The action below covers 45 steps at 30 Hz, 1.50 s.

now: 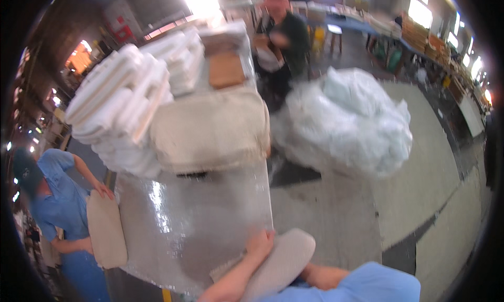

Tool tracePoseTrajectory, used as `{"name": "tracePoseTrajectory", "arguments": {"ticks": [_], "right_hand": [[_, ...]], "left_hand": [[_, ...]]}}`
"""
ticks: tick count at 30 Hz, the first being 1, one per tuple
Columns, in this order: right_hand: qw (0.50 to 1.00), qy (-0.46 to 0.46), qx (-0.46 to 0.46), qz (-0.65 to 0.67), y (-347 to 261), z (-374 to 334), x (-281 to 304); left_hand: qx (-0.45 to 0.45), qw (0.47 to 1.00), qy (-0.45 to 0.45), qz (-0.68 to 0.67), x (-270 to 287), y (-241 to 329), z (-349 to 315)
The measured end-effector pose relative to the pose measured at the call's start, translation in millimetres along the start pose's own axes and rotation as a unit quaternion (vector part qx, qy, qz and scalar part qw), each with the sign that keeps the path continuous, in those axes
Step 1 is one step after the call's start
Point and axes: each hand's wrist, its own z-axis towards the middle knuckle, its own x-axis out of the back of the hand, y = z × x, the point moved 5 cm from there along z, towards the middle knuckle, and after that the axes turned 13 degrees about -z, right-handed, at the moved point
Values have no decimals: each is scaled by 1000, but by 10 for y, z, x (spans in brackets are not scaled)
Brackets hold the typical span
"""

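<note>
A long beige cushion (286, 255) with a rounded end is held against my body at the table's near right edge. My left hand (261, 242) is closed at the cushion's upper side, its fingers slightly blurred. From the blue sleeve at the lower right, my right hand (310, 274) reaches in behind the cushion. Its fingers are hidden there. A flap of beige fabric (223, 270) shows beside my left forearm.
Beige cushions (210, 129) lie on the plastic-covered table (205, 213), beside tall stacks of white pads (118, 102). A large bag of clear plastic (346, 123) stands to the right. A co-worker (58, 197) at left holds another cushion (106, 228). A second person (286, 37) is beyond the table.
</note>
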Motion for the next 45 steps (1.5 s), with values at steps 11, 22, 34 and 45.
{"name": "tracePoseTrajectory", "arguments": {"ticks": [11,22,34,45], "right_hand": [[999,0,-45,-18,175,-56,-61],[999,-30,-34,-17,63,-234,17],[998,-46,-37,-36,-115,-338,480],[997,-12,-70,-30,237,-670,391]], "left_hand": [[-222,957,185,11,-251,-141,-87],[-124,992,-24,-21,464,-410,-700],[104,985,113,-77,343,-717,-815],[83,987,130,-47,287,-898,-654]]}}
